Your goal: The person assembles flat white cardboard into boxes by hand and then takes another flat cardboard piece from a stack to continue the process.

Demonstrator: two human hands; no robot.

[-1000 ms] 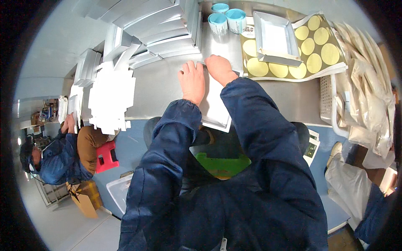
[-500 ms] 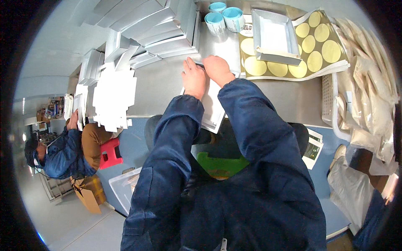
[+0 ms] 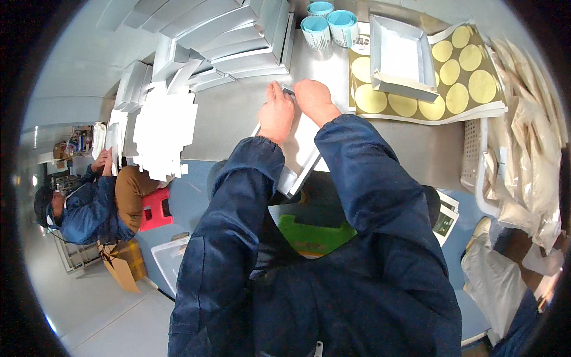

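The box [image 3: 301, 140] looks part-way formed: its right side and near end appear raised, while the far end, hidden under the hands, seems the part left to settle. Other pieces look done, with folded boxes [image 3: 238, 43] piled beyond the box to its left and a tray [image 3: 411, 89] beyond it to its right; flat white card [image 3: 165, 134] left of the box seems unfolded. The box overhangs the worktop [image 3: 229, 119]; at its far end, the left hand's [image 3: 276, 117] fingers lie extended, the right hand's [image 3: 315, 101] curled, whether pinching I cannot tell.
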